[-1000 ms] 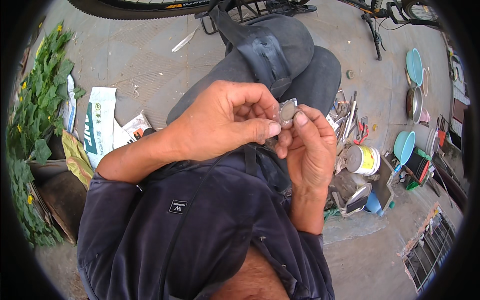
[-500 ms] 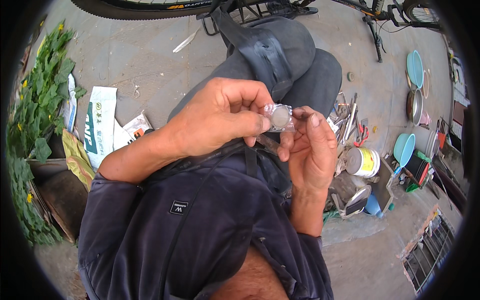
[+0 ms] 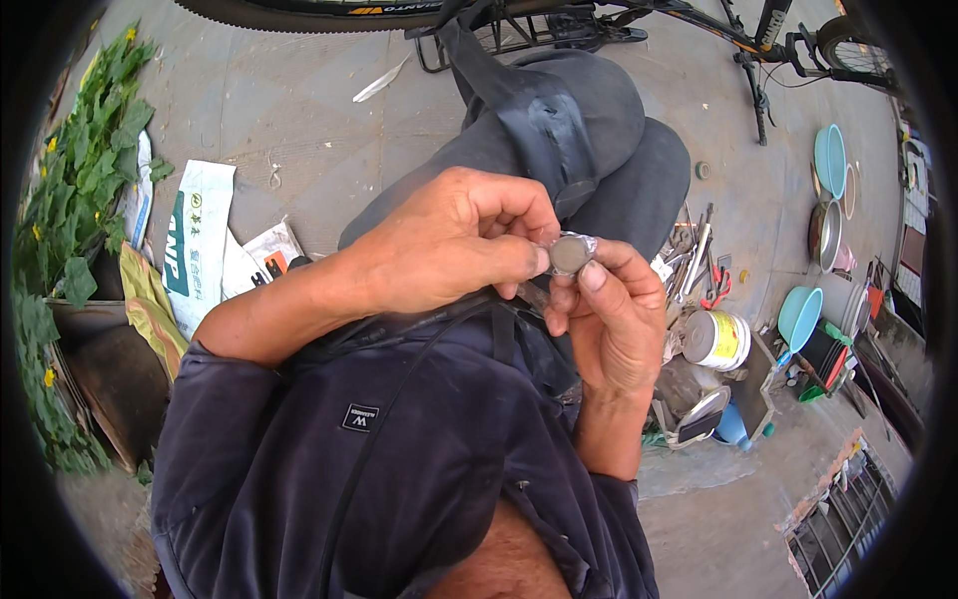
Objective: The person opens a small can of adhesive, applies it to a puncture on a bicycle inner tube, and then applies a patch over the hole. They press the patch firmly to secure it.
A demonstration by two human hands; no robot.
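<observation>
Above my lap, both hands pinch a small round grey disc backed by a shiny, clear-looking wrapper; it resembles a tyre patch. My left hand grips its left edge between thumb and bent forefinger. On the right edge, the thumb and fingertips of my right hand are closed. A flat black rubber strip, apparently a bicycle inner tube, drapes over my knee just beyond the hands. Part of it passes behind my fingers, where I cannot follow it.
A bicycle wheel and frame lie beyond my knees. To the right are loose tools, a white tub and blue basins. Leafy plants and a printed sack stand left.
My right thumb and fingers have closed in on the disc's right edge. The disc has shifted slightly right and down, and less of its wrapper shows.
</observation>
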